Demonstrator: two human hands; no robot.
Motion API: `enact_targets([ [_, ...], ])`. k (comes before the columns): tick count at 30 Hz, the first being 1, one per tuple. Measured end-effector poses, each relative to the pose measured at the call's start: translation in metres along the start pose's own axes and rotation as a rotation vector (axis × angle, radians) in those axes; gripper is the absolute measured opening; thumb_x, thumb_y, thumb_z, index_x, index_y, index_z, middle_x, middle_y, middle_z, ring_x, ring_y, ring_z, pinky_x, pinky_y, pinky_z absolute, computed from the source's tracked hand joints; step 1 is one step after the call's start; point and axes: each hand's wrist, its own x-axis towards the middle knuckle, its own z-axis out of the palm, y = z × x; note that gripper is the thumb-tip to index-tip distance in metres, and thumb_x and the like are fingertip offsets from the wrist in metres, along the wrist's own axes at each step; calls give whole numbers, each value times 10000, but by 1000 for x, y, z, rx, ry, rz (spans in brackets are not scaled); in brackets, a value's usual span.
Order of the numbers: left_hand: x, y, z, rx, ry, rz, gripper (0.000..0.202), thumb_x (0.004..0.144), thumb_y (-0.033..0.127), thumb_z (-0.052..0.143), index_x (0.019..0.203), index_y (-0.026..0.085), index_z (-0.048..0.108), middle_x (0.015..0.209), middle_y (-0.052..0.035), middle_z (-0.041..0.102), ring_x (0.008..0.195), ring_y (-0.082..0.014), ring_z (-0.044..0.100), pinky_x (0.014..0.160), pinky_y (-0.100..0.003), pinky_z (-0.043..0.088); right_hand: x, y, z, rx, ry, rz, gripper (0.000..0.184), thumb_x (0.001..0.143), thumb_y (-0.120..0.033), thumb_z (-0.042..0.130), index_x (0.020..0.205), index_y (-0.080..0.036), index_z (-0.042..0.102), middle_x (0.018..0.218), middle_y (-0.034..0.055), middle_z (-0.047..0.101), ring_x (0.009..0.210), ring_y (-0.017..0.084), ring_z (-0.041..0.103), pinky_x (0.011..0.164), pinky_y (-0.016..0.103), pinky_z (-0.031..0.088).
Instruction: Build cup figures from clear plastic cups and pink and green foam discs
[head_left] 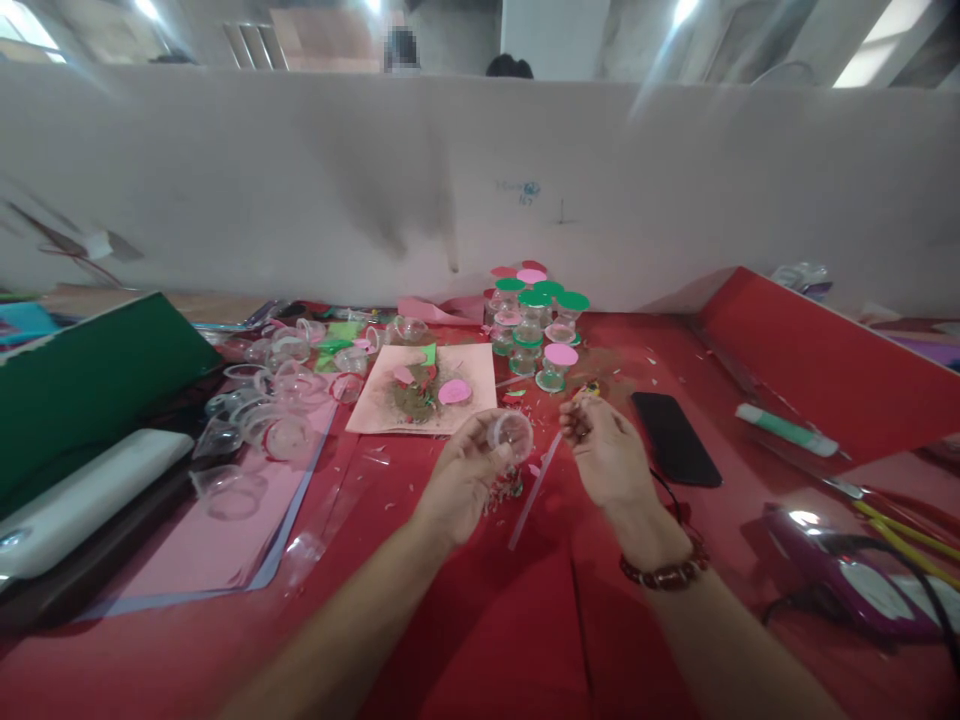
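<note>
My left hand [459, 482] grips a small clear plastic cup [513, 432], its round end turned up toward me. To the right, my right hand [609, 450] has its fingers curled together; whatever they hold is hidden. A small yellowish thing [590, 390] shows just beyond those fingertips, too blurred to name. Between the hands a thin translucent stick [536, 490] lies slanted on the red surface [480, 620]. Small shreds [504, 490] are scattered beneath the cup. Ahead is a peach sheet [382, 400] bearing brown powder, paper scraps and a pink paper disc [454, 391].
Stacked cups with green discs [572, 301] and pink discs stand toward the white partition [300, 180]. Loose clear cups [277, 432] crowd the left, over pink paper [187, 545]. Rightward are a black phone [675, 438], a glue stick [787, 430], scissors and a purple device [855, 575].
</note>
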Motion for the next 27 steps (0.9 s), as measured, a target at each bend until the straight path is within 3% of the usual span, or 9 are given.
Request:
enact_targets([
  [4,7,6,-6,-10,21,51,297,676,101,766,946,192,684,1091,-29,675,1042,-181,633,969,-334,492,5,-1,-4,-15,12,74,137,744,-332,664,757,-202,625,689,13,699,586,136,623,544,257,467],
  [8,5,5,-5,26,20,27,313,654,119,784,949,183,698,1011,-32,684,949,-159,631,877,-279,505,-4,7,1,-254,-151,81,240,777,-413,663,711,-183,637,646,17,669,577,145,597,555,266,461],
  [11,3,3,-3,60,18,5,328,638,138,801,948,177,702,982,-35,684,898,-149,623,807,-250,501,-8,12,3,-442,-220,-84,273,791,-434,673,703,-176,652,678,18,670,642,156,608,618,278,481],
  [17,1,5,-3,107,38,-70,362,638,157,818,975,188,689,1002,-35,666,843,-137,618,714,-239,500,-14,8,3,-617,-319,-365,217,847,-321,650,1022,-210,711,983,62,743,876,194,682,787,334,532],
  [22,-2,5,-1,188,23,-135,409,625,175,839,996,183,667,956,-40,664,806,-136,622,702,-243,495,-20,6,4,-818,-339,-677,157,883,-242,630,979,-210,751,943,61,758,870,189,694,825,337,540],
  [27,-2,7,0,125,-56,-192,381,664,224,832,996,172,652,974,-32,642,766,-109,616,708,-242,506,-20,8,1,-923,-344,-864,174,906,-203,600,986,-172,752,912,79,759,815,187,693,770,318,558],
])
